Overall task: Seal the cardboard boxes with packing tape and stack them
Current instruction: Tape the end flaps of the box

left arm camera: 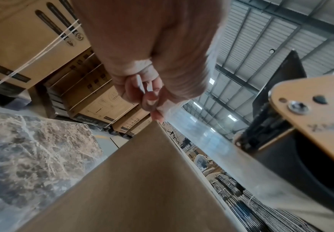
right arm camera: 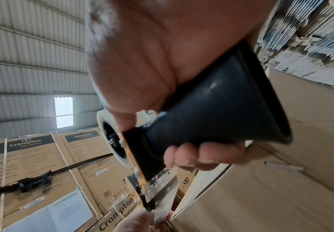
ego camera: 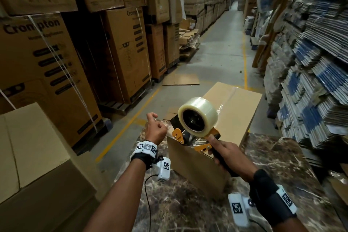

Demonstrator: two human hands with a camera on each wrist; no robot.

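Observation:
A plain cardboard box (ego camera: 231, 111) stands on the marble table (ego camera: 188, 203), with clear tape showing along its top seam. My right hand (ego camera: 224, 154) grips the black handle of an orange tape dispenser (ego camera: 199, 137) carrying a clear tape roll (ego camera: 197, 117), held at the box's near top edge. My left hand (ego camera: 157, 121) is to the left of the dispenser, fingers curled. In the left wrist view its fingers (left arm camera: 152, 103) pinch the clear tape end (left arm camera: 192, 133) above the box edge (left arm camera: 142, 172). The right wrist view shows the handle (right arm camera: 211, 117) and the tape strip (right arm camera: 163, 215).
Plain closed boxes (ego camera: 33, 147) sit at my left. Tall stacks of strapped Crompton cartons (ego camera: 47, 62) line the left side. Bundles of flattened cartons (ego camera: 310, 81) fill the right. A concrete aisle (ego camera: 216, 52) runs ahead, with flat cardboard (ego camera: 180, 79) on the floor.

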